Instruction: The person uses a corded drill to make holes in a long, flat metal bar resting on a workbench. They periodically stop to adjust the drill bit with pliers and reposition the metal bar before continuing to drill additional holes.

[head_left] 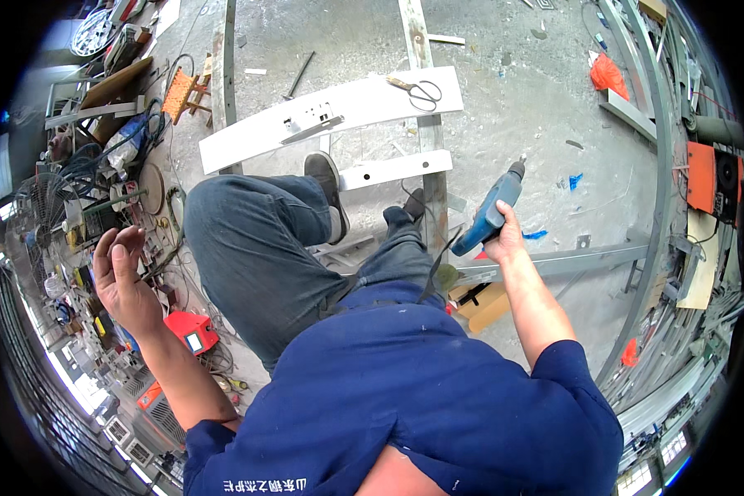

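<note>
— Beside the long white panel, who holds the blue drill?

— The right hand is closed tight round its handle. The drill tip points up and away from the body, likely so it pokes nobody.

— And the left hand?

— It is wide open and holds nothing, out over the messy tools, far left of the panel. Maybe it helps with balance.

— What lies on the panel?

— Scissors rest on its right end, easy to grab.
</note>
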Demonstrator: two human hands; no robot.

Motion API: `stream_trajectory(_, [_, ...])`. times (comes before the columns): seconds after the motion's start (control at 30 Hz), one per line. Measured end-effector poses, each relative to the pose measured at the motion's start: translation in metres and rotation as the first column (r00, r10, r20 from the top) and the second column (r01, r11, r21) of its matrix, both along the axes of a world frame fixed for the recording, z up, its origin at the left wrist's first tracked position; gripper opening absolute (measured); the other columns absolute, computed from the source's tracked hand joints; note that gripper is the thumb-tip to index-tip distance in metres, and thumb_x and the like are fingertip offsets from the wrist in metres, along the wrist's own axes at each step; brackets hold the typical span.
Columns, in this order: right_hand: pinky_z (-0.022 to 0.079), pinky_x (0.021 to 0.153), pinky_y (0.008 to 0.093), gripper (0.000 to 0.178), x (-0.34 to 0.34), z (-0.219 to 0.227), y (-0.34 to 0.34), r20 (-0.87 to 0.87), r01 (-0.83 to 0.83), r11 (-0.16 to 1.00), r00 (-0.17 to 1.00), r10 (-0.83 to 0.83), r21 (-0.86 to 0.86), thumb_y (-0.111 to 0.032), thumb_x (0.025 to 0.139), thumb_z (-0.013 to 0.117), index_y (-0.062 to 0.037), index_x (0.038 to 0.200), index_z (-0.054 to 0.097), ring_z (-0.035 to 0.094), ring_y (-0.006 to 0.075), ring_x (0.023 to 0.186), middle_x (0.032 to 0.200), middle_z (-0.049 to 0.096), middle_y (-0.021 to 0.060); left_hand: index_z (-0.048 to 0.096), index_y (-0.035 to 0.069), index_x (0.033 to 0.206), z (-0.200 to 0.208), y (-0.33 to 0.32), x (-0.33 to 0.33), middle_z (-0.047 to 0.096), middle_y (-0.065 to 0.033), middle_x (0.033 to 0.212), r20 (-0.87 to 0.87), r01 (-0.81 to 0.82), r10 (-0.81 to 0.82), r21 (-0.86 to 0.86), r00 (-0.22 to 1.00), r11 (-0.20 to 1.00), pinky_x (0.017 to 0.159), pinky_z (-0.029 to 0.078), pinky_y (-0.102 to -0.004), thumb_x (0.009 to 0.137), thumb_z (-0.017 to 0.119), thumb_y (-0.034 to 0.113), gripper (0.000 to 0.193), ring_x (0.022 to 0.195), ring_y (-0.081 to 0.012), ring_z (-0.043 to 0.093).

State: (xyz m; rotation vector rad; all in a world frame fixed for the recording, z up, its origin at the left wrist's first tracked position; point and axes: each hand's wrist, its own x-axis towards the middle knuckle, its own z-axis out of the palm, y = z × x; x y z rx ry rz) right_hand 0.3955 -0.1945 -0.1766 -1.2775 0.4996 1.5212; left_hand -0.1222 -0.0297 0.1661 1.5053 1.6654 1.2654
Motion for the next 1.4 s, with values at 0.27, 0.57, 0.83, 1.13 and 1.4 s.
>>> stream_trajectory(0.27, [0.051, 0.095, 0.0459, 0.062, -0.002, 0.003, -0.019, 0.030, -0.055, 0.996, 0.998, 0.058, -0.075, -0.038, 0.078, 0.081, -0.0042, 0.124, 0.057, 0.064, 0.0285, 0.097, 0.105, 0.067, 0.0130, 0.059, -0.005, 0.123, -0.055, 0.031, 0.029, 0.071, -0.0167, 0.112, -0.018, 0.104, -0.106, -0.071, 0.994, 0.992, 0.101, 0.052, -0.0398, 0.102, 0.060, 0.011, 0.027, 0.104, -0.0235, 0.068])
stream_trajectory(0.57, [0.051, 0.095, 0.0501, 0.063, 0.009, 0.013, -0.028, 0.041, -0.107, 0.987, 0.993, 0.112, -0.118, -0.039, 0.079, 0.080, -0.0054, 0.127, 0.057, 0.064, 0.0308, 0.101, 0.108, 0.066, 0.0142, 0.060, -0.006, 0.122, -0.060, 0.034, 0.003, 0.071, -0.0166, 0.113, -0.033, 0.018, -0.019, -0.024, 0.999, 1.000, 0.100, 0.053, -0.0393, 0.103, 0.060, 0.014, 0.028, 0.106, -0.0241, 0.069])
stream_trajectory(0.83, [0.049, 0.099, 0.0495, 0.065, 0.024, 0.008, -0.036, 0.009, -0.125, 0.991, 0.992, 0.126, -0.058, -0.039, 0.078, 0.080, -0.0060, 0.129, 0.056, 0.062, 0.0306, 0.105, 0.114, 0.066, 0.0145, 0.062, -0.005, 0.122, -0.043, 0.078, -0.052, 0.071, -0.0156, 0.113, -0.006, -0.016, 0.015, -0.055, 1.000, 0.998, 0.098, 0.055, -0.0378, 0.104, 0.058, 0.017, 0.028, 0.106, -0.0224, 0.069])
stream_trajectory(1.13, [0.046, 0.099, 0.0452, 0.061, 0.005, 0.019, -0.064, 0.007, 0.046, 0.994, 0.999, -0.046, -0.095, -0.040, 0.084, 0.072, -0.0059, 0.130, 0.053, 0.060, 0.0263, 0.107, 0.114, 0.062, 0.0090, 0.064, -0.003, 0.123, -0.188, 0.154, 0.005, 0.072, -0.0122, 0.106, -0.043, 0.092, -0.145, -0.589, 0.988, 0.803, 0.089, 0.053, -0.0294, 0.097, 0.071, 0.028, 0.041, 0.098, -0.0167, 0.068])
stream_trajectory(1.4, [0.053, 0.093, 0.0516, 0.060, -0.034, 0.014, -0.084, 0.153, 0.112, 0.975, 0.985, -0.083, -0.194, -0.046, 0.085, 0.071, -0.0072, 0.128, 0.058, 0.064, 0.0293, 0.104, 0.115, 0.067, 0.0134, 0.032, 0.006, 0.158, -0.443, 0.061, -0.024, 0.018, -0.0271, 0.165, -0.180, -0.243, 0.615, -0.970, 0.767, 0.019, 0.115, 0.016, -0.0706, 0.080, 0.071, 0.070, 0.108, 0.151, -0.0485, 0.016])
